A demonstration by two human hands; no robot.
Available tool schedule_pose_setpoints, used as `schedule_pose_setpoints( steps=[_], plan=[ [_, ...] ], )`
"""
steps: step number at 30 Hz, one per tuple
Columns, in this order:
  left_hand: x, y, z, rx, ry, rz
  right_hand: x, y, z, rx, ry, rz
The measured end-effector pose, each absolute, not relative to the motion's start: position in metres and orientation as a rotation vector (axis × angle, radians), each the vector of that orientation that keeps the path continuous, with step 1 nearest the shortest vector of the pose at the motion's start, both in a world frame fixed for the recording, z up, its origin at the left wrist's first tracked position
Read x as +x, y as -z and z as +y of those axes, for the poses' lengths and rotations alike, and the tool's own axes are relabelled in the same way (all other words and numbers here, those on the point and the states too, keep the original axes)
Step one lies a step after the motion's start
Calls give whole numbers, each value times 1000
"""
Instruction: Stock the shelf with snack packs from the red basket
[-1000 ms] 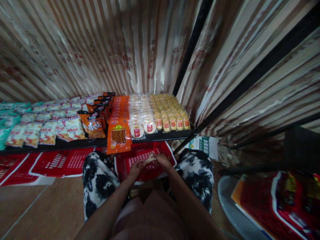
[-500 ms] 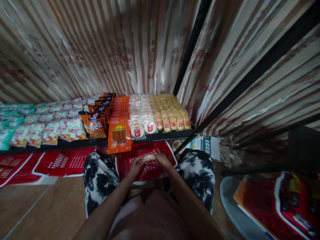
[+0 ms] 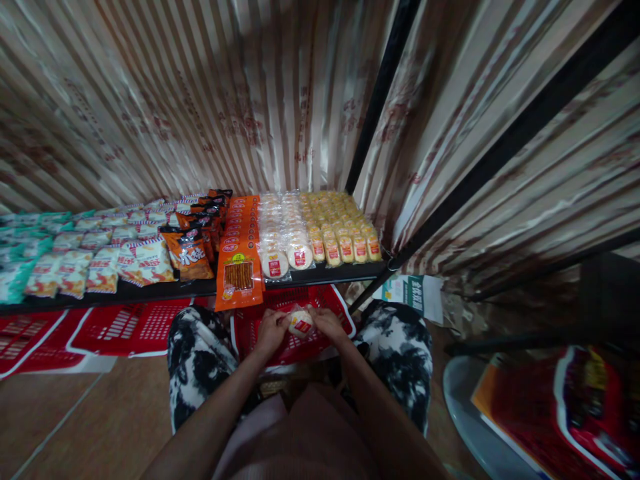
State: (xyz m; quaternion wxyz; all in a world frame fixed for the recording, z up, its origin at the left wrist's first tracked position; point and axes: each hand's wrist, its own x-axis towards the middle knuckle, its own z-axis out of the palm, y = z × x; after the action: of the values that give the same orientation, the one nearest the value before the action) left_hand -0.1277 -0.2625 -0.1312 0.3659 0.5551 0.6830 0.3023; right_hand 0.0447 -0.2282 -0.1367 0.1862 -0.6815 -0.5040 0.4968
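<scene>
A round, pale wrapped cake (image 3: 300, 323) with a red label is held between my two hands, its face turned up to me. My left hand (image 3: 273, 331) pinches the clear wrapper at the left edge, and my right hand (image 3: 325, 323) grips it at the right. Below them is a red plastic basket (image 3: 242, 333) between my knees. Just beyond stand rows of similar round white packaged cakes (image 3: 300, 255) at the shelf's front. Right of those are rows of small yellow packaged cakes (image 3: 346, 249).
On the black shelf (image 3: 170, 289) also lie an orange snack packet (image 3: 239, 273), orange-black bags (image 3: 193, 257), white snack bags (image 3: 145, 260) and green bags (image 3: 13, 277). More red baskets (image 3: 130, 327) sit below. Black frame bars slant at right, near a grey tub (image 3: 460, 393).
The cake in my hands has been tilted so that its round face and red label show more fully. Both hands keep hold of it in nearly the same place.
</scene>
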Motion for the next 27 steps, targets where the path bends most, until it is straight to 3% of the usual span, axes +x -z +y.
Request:
schedule_pose_setpoints(
  steps=[12,27],
  plan=[
    [-116,91,-264,1746,-485,1799,54,124,-226,-2011,-1209,-1636],
    [-101,65,-249,1776,-599,1797,58,122,-239,-1519,-1682,-1493]
  ],
)
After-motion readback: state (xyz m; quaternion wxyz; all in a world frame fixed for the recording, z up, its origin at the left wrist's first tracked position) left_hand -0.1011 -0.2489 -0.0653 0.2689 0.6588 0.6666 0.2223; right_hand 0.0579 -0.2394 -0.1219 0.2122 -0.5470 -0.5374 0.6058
